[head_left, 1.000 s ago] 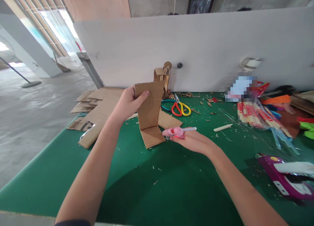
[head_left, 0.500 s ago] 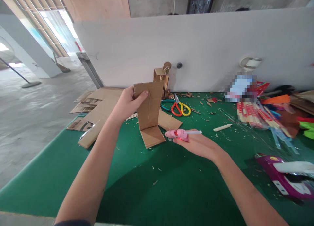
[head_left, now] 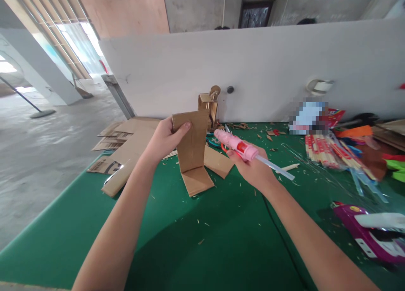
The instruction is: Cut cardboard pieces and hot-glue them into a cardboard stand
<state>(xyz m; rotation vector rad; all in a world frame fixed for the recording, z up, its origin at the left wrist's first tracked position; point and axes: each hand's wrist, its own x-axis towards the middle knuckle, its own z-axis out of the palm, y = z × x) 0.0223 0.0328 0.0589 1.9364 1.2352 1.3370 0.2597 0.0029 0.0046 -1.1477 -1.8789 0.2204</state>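
Observation:
An L-shaped piece of cardboard (head_left: 193, 149) has its tall part upright and its short part lying on the green table. My left hand (head_left: 167, 139) grips the upper left edge, thumb on the near face and fingers hidden behind. In my right hand (head_left: 255, 168) is a pink hot glue gun (head_left: 232, 141), raised to the right of the cardboard. A clear glue stick (head_left: 275, 168) sticks out of its rear, towards the lower right. Behind the upright piece stands a small cardboard structure (head_left: 208, 103) with a round disc on top. A flat cardboard scrap (head_left: 218, 160) lies beside the L-shaped piece.
Cardboard sheets (head_left: 136, 133) are piled at the left. Scissors (head_left: 213, 143) lie partly hidden behind the glue gun. On the right are bundled sticks (head_left: 319, 152), a purple tool (head_left: 367, 232) and a blurred-out screen (head_left: 308, 114). A black cable (head_left: 281, 236) crosses the front.
My right hand has lifted the glue gun up from beside the cardboard's base and turned it, so its glue stick now slants down right. The left hand still holds the cardboard.

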